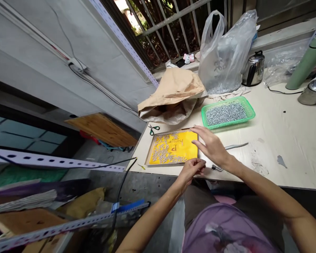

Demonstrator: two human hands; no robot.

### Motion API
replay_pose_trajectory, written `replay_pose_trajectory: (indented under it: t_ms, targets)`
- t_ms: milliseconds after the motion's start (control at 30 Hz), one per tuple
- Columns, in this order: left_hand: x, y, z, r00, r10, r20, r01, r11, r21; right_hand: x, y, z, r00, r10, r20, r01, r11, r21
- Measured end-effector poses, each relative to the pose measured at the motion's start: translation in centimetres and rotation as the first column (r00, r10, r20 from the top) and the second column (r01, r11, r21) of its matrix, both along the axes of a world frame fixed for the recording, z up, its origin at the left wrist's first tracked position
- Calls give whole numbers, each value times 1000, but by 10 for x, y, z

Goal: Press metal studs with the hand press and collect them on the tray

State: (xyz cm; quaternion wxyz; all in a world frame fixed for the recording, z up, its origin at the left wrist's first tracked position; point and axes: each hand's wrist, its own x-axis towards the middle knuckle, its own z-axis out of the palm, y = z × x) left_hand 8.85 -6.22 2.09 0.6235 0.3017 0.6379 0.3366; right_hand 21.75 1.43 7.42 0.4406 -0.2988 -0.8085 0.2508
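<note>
A shallow tray [147,154] with a yellow printed sheet [185,147] in it lies near the table's front left edge. Small silver metal pins [163,154] are scattered over the sheet's left side and along its bottom. At the tray's lower right corner is my left hand [191,170], its fingertips pinched together; whatever may be between them is hidden. My right hand [213,146] reaches over the tray's right edge with fingers stretched out and thumb apart, holding nothing that I can see. Behind it stands a green plastic basket [250,109] full of similar pins.
Dark-handled scissors [154,130] lie behind the tray, near an open brown paper bag [176,86]. A grey curved strip [237,146] and a small metal clasp [216,168] are to the right. Farther back stand a plastic bag [223,56], a steel kettle [254,70] and a green bottle [307,63].
</note>
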Motion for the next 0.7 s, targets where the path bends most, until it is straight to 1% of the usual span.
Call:
replay_pose_trajectory:
  t_ms: [33, 100, 167, 233, 333, 400, 467, 600, 700]
  targets:
    - [3, 3, -3, 999, -18, -36, 19, 999, 30, 13, -5, -2, 999, -28, 20, 28, 999, 20]
    - [9, 10, -11, 990, -49, -130, 59, 995, 76, 45, -19, -13, 990, -115, 88, 113, 993, 30]
    - [17, 17, -20, 971, -87, -223, 109, 990, 85, 76, -33, -31, 962, -200, 184, 198, 980, 26]
    - [24, 23, -26, 949, -145, -280, 166, 985, 55, 102, -48, -54, 923, -266, 280, 270, 963, 25]
    - [32, 28, -31, 922, -230, -312, 235, 972, -23, 127, -68, -84, 859, -318, 402, 335, 942, 28]
    - [33, 29, -32, 905, -268, -332, 261, 963, -67, 133, -77, -96, 828, -320, 460, 348, 937, 26]
    - [32, 30, -33, 891, -291, -348, 277, 957, -90, 135, -82, -102, 808, -318, 495, 351, 936, 28]
    - [31, 32, -36, 878, -318, -357, 290, 948, -133, 130, -82, -105, 789, -309, 532, 339, 940, 43]
    - [33, 36, -34, 860, -371, -349, 314, 926, -209, 128, -81, -106, 783, -318, 535, 335, 940, 69]
